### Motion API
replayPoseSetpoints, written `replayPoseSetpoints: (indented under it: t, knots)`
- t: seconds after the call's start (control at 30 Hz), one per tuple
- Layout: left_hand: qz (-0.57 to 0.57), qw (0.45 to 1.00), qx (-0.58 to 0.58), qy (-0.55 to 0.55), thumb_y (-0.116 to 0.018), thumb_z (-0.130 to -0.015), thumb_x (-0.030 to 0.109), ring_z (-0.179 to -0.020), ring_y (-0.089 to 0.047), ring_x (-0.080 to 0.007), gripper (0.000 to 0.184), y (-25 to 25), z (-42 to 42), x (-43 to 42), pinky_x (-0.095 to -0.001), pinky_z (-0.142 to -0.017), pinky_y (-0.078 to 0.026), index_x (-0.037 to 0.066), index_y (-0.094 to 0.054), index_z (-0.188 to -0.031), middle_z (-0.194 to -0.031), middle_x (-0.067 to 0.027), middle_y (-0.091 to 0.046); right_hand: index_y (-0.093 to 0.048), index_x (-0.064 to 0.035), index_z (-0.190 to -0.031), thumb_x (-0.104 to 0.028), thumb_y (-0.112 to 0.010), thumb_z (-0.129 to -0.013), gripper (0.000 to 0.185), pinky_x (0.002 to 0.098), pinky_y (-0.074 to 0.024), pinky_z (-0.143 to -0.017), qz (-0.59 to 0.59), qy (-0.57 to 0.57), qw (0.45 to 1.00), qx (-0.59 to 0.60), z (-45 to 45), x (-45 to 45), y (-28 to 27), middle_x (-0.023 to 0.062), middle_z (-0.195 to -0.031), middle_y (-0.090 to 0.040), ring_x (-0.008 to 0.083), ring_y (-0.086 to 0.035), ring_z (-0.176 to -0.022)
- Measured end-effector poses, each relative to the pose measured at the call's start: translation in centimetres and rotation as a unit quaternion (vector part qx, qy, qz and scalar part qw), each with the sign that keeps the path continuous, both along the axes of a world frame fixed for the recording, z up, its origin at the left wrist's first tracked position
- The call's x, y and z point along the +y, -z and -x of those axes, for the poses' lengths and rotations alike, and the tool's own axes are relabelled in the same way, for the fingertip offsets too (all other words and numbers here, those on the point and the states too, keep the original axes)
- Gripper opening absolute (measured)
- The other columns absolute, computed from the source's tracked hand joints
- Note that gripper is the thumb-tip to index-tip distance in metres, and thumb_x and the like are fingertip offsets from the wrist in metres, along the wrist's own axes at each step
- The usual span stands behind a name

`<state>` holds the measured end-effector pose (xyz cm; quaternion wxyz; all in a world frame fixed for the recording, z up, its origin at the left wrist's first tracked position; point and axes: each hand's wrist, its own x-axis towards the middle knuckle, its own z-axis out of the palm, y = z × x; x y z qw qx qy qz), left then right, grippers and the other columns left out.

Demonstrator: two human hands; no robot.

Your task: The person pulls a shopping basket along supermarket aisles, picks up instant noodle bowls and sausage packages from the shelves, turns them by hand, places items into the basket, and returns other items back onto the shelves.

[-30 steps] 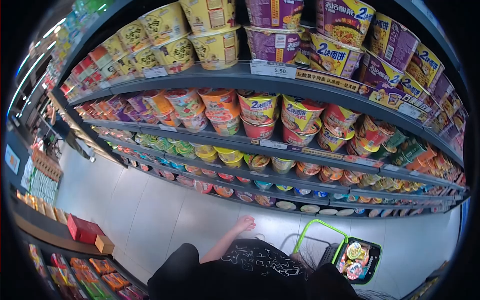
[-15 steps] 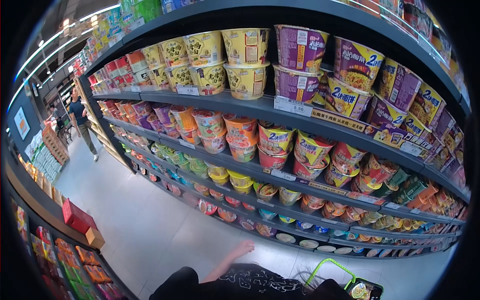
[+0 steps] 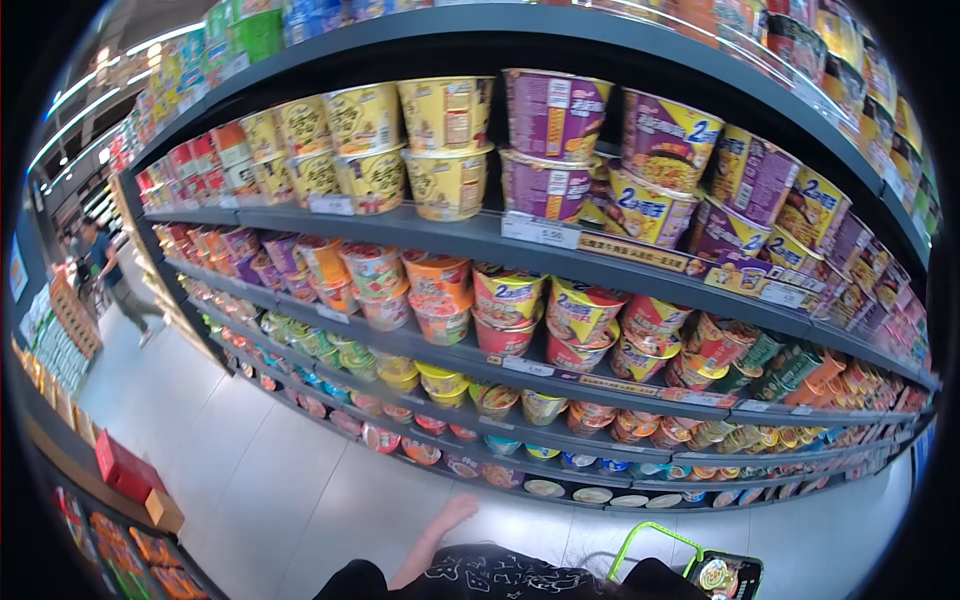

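The black basket (image 3: 736, 557) sits on the floor at near right, its green handle (image 3: 650, 524) angled left; its long axis is cut off. The left hand (image 3: 459, 510) hangs beyond it, fingers loosely spread; the right can't be made out. On the far shelf, purple-yellow cups (image 3: 668, 140) show "2", near a "5.50" tag (image 3: 540, 232).
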<state>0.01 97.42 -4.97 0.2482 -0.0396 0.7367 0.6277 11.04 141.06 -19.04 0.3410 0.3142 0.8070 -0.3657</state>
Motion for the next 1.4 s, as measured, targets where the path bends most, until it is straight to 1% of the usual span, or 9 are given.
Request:
replayPoseSetpoints:
  t: [0.2, 0.27, 0.3, 0.4, 0.57, 0.73, 1.03, 1.27, 1.4]
  knots:
    - [-0.009, 1.0, -0.027, 0.009, -0.054, -0.073, 0.019, -0.071, -0.055, -0.0141, 0.034, -0.1, 0.2, 0.2, -0.0262, -0.06, -0.043, 0.002, -0.048, -0.102, -0.082, -0.0074, -0.058, -0.059, -0.0048, -0.068, -0.029, -0.058, -0.065, 0.024, 0.0356, -0.0428, -0.051, 0.013, -0.083, 0.995, 0.052, -4.1, 0.3, 2.0, 0.0095, -0.064, -0.056, 0.0235, -0.054, -0.059]
    - [0.004, 0.999, -0.035, 0.032, -0.051, -0.076, 0.019, -0.075, -0.056, -0.0151, 0.032, -0.2, 0.5, 0.4, -0.0278, -0.064, -0.044, 0.006, -0.046, -0.105, -0.086, -0.0071, -0.059, -0.059, -0.0054, -0.067, -0.03, -0.058, -0.065, 0.025, 0.0356, -0.0426, -0.051, -0.063, -0.453, 0.797, 0.395, -5.6, 0.3, 2.0, 0.009, -0.063, -0.055, 0.0233, -0.054, -0.059]
    - [0.006, 0.999, -0.036, 0.027, -0.051, -0.077, 0.018, -0.076, -0.057, -0.0155, 0.031, -0.6, 0.5, 0.5, -0.0279, -0.064, -0.044, 0.006, -0.046, -0.105, -0.086, -0.0077, -0.059, -0.058, -0.0051, -0.076, -0.026, -0.057, -0.065, 0.023, 0.0367, -0.0431, -0.061, -0.128, -0.253, 0.919, 0.272, -2.2, -0.9, 1.2, 0.0121, -0.071, -0.057, 0.0295, -0.054, -0.069]
    - [0.018, 0.999, -0.008, 0.027, -0.051, -0.077, 0.017, -0.077, -0.057, -0.0159, 0.03, -0.7, 1.0, 0.7, -0.0279, -0.063, -0.044, 0.005, -0.045, -0.104, -0.086, -0.0087, -0.06, -0.057, -0.0011, -0.088, -0.018, -0.054, -0.07, 0.025, 0.0349, -0.0446, -0.065, -0.043, -0.117, 0.929, 0.348, 10.6, -4.1, -13.3, 0.0147, -0.08, -0.057, 0.0306, -0.056, -0.074]
    - [0.011, 0.998, 0.041, 0.041, -0.051, -0.077, 0.015, -0.077, -0.057, -0.0157, 0.03, -2.7, 1.7, 1.5, -0.0268, -0.062, -0.044, 0.005, -0.045, -0.104, -0.087, -0.0092, -0.06, -0.054, -0.0004, -0.086, -0.006, -0.049, -0.074, 0.015, 0.0258, -0.0424, -0.067, -0.051, -0.144, 0.594, 0.79, 21.7, -10.2, -49.5, 0.0071, -0.081, -0.056, 0.014, -0.053, -0.076]
    - [-0.017, 0.997, 0.067, 0.042, -0.052, -0.076, 0.013, -0.077, -0.057, -0.0147, 0.031, -4.1, 2.4, 2.8, -0.0263, -0.063, -0.045, 0.005, -0.045, -0.105, -0.086, -0.0094, -0.059, -0.027, 0.002, -0.118, -0.019, -0.061, -0.07, 0.062, 0.0318, -0.0403, -0.081, -0.109, 0.023, 0.486, 0.867, 29.2, -13.6, -65.1, 0.0205, -0.104, -0.047, 0.0252, -0.049, -0.096]
    - [-0.035, 0.997, 0.068, 0.03, -0.053, -0.077, 0.017, -0.078, -0.056, -0.0144, 0.031, -4.9, 1.9, 3.1, -0.0277, -0.065, -0.043, 0.005, -0.045, -0.105, -0.086, -0.0072, -0.059, -0.007, 0.009, -0.12, -0.045, -0.07, -0.054, 0.106, 0.0397, -0.0409, -0.08, -0.227, 0.105, 0.56, 0.79, 33.0, -16.6, -68.1, 0.0316, -0.106, -0.036, 0.0395, -0.046, -0.095]
    - [-0.047, 0.998, 0.05, -0.007, -0.054, -0.074, 0.008, -0.072, -0.055, -0.0113, 0.029, -6.2, 1.6, 2.6, -0.0224, -0.061, -0.042, 0.003, -0.047, -0.101, -0.079, -0.0084, -0.059, -0.014, 0.0096, -0.116, -0.033, -0.072, -0.056, 0.094, 0.0346, -0.0343, -0.085, -0.248, 0.081, 0.406, 0.876, 29.9, -16.2, -67.6, 0.0244, -0.104, -0.037, 0.0306, -0.042, -0.098]
    - [-0.133, 0.985, 0.108, -0.029, -0.052, -0.075, 0.005, -0.073, -0.054, -0.0116, 0.028, -10.0, 2.3, 3.3, -0.0219, -0.066, -0.043, 0.002, -0.048, -0.102, -0.08, -0.0074, -0.058, -0.016, 0.0056, -0.118, -0.026, -0.068, -0.062, 0.083, 0.031, -0.0321, -0.086, 0.09, 0.028, 0.471, 0.877, 23.4, -16.6, -64.7, 0.017, -0.108, -0.038, 0.024, -0.04, -0.101]
